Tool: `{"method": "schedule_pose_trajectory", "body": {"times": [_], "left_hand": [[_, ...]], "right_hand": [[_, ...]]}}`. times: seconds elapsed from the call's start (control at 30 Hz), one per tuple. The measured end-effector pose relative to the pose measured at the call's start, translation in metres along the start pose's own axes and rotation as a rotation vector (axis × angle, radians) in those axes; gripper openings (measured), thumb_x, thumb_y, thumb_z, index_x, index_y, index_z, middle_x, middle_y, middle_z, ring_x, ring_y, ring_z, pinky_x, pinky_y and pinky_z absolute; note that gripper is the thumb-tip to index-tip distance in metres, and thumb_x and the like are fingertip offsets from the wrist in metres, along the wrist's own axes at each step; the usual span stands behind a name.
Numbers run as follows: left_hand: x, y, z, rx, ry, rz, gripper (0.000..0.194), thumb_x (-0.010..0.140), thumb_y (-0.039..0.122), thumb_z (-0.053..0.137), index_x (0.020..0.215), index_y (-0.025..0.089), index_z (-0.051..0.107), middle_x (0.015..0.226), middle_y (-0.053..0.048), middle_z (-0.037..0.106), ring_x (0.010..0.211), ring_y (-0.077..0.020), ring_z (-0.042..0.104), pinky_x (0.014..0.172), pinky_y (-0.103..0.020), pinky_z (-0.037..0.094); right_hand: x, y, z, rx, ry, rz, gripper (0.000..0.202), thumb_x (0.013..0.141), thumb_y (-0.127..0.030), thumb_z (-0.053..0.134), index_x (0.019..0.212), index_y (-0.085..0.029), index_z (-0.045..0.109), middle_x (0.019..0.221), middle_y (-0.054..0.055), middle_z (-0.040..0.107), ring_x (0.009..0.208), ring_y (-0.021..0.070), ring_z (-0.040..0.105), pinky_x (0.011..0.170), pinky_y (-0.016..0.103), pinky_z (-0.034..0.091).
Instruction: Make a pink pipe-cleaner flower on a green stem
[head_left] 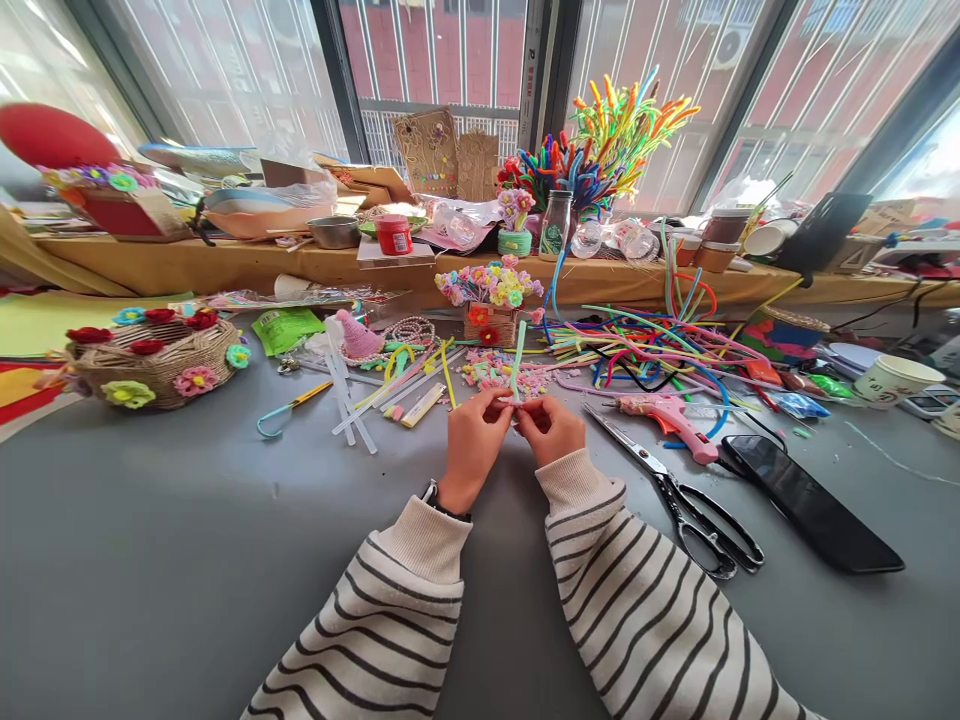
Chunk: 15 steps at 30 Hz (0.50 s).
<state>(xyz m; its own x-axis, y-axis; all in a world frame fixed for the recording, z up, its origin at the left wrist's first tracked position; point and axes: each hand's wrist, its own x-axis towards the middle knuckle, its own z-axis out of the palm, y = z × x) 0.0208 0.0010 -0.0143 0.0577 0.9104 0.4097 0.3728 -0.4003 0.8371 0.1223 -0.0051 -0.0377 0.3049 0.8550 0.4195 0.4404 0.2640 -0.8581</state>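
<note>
Both hands are occupied at the near middle of the grey table (270, 570). The left hand (476, 437) has thumb and fingers pinched together at the lower part of a pale green fuzzy stem (519, 355); the right hand (553, 430) is likewise narrowed, its fingertips meeting the left's at the same spot. The stem rises upright above both hands, its lower end hidden by the fingers. A dark band (450, 510) is worn at the left wrist. Scissors (654, 462) lie just right of the right hand, blades partly apart, tips towards it (handles nearer the wearer). Beyond them lies a pink glue gun (679, 418), and farther right a black phone (817, 505), face up. To the left of the left hand, near it, are translucent sticks (340, 385) and, farther out, a hook with a blue and orange handle (294, 408); a flower-trimmed woven basket (157, 375) stands well apart on that side. Directly beyond the hands sits a small twine-covered box (501, 322) of flowers, with a tangle of coloured stems (622, 345) to its right.
</note>
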Motion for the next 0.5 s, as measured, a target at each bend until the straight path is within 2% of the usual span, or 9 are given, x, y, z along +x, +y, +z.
{"method": "schedule_pose_trajectory", "body": {"times": [0.17, 0.27, 0.37, 0.43, 0.5], "left_hand": [[-0.001, 0.003, 0.005, 0.028, 0.031, 0.096, 0.019, 0.065, 0.018, 0.048, 0.083, 0.020, 0.052, 0.070, 0.000, 0.060, 0.063, -0.0111, 0.056, 0.066, -0.024, 0.043], [-0.001, 0.003, 0.003, -0.046, 0.064, 0.080, 0.025, 0.064, 0.019, 0.049, 0.089, 0.019, 0.044, 0.065, 0.001, 0.057, 0.062, -0.0105, 0.056, 0.064, -0.023, 0.043], [0.002, 0.002, -0.002, -0.160, 0.038, 0.017, 0.028, 0.063, 0.022, 0.052, 0.088, 0.019, 0.039, 0.063, 0.002, 0.055, 0.059, -0.0100, 0.055, 0.061, -0.023, 0.043], [0.002, 0.001, -0.005, -0.228, -0.048, -0.009, 0.028, 0.062, 0.025, 0.054, 0.085, 0.019, 0.039, 0.063, 0.002, 0.054, 0.059, -0.0099, 0.054, 0.060, -0.023, 0.043], [0.002, 0.001, -0.006, -0.273, -0.143, -0.006, 0.027, 0.062, 0.027, 0.054, 0.083, 0.019, 0.039, 0.064, 0.002, 0.053, 0.059, -0.0099, 0.053, 0.059, -0.023, 0.043]], "right_hand": [[-0.002, -0.008, -0.002, -0.080, 0.067, -0.032, 0.013, 0.064, -0.029, 0.049, 0.059, -0.018, 0.053, 0.053, 0.000, 0.058, 0.045, 0.0121, 0.053, 0.048, 0.024, 0.044], [-0.002, -0.010, -0.003, 0.037, 0.064, 0.000, 0.016, 0.062, -0.033, 0.051, 0.060, -0.016, 0.053, 0.052, 0.001, 0.058, 0.046, 0.0121, 0.054, 0.049, 0.024, 0.045], [0.003, -0.009, -0.009, 0.321, -0.077, 0.153, 0.024, 0.058, -0.039, 0.055, 0.061, -0.016, 0.052, 0.051, 0.000, 0.058, 0.043, 0.0123, 0.055, 0.044, 0.024, 0.046], [0.008, -0.007, -0.016, 0.454, -0.191, 0.270, 0.029, 0.059, -0.044, 0.054, 0.059, -0.015, 0.050, 0.047, 0.000, 0.057, 0.037, 0.0106, 0.053, 0.037, 0.021, 0.043], [0.012, -0.006, -0.023, 0.487, -0.230, 0.302, 0.032, 0.060, -0.046, 0.052, 0.059, -0.014, 0.051, 0.041, -0.001, 0.054, 0.031, 0.0072, 0.047, 0.031, 0.017, 0.036]]}}
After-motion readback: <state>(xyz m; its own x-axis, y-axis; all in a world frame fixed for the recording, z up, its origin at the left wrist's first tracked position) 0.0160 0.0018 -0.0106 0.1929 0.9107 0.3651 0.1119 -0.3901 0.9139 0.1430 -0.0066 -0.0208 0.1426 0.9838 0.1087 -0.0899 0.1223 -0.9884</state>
